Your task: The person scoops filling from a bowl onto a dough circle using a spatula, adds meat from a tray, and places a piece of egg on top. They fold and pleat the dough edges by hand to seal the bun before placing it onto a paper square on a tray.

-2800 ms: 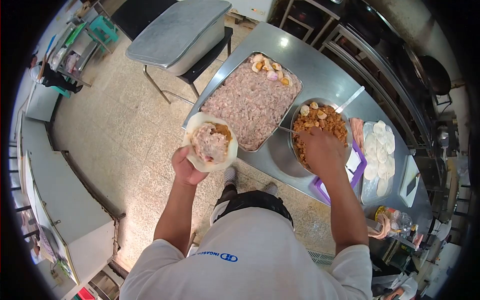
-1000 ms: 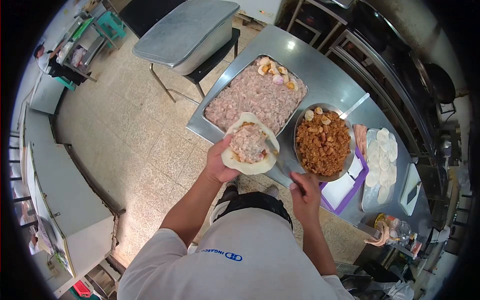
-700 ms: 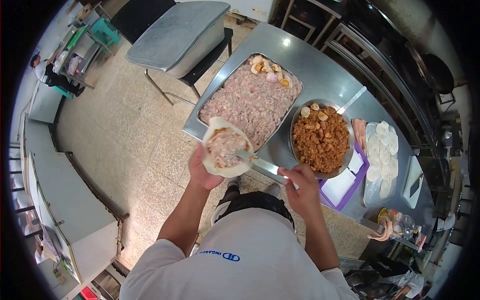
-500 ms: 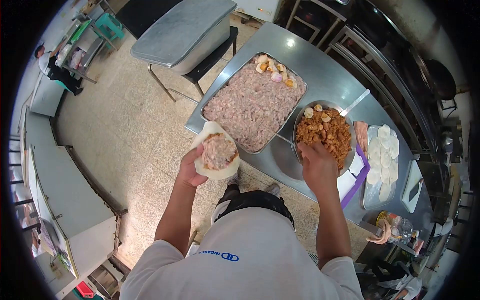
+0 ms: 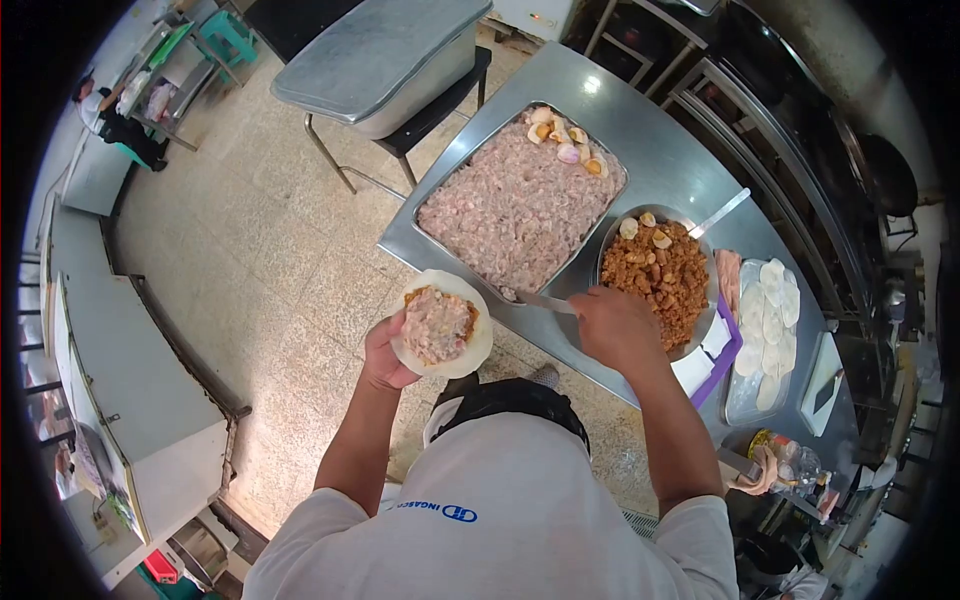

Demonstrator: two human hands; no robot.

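My left hand (image 5: 384,352) holds a round white dough wrapper (image 5: 474,352) from below and the side. Pale minced meat (image 5: 436,328) lies on it, with brown filling showing around the edge. Closed around a flat metal spatula (image 5: 548,302) is my right hand (image 5: 618,322), at the table's near side. The spatula's tip reaches the near corner of the tray (image 5: 440,250) of raw minced meat (image 5: 515,205). Right beside that hand stands a metal bowl (image 5: 706,318) of brown chunky filling (image 5: 655,280), partly covered by the hand.
Boiled egg pieces lie on the meat's far corner. A spoon handle (image 5: 720,212) sticks out of the bowl. Right of it are a purple-edged board (image 5: 722,362) and a tray of dough rounds (image 5: 772,318). A lidded tub (image 5: 375,60) rests on a chair. Another person (image 5: 115,120) sits far left.
My right hand has moved left from the bowl's edge, and the spatula blade now points at the meat tray's corner. The filled wrapper has shifted slightly right and down.
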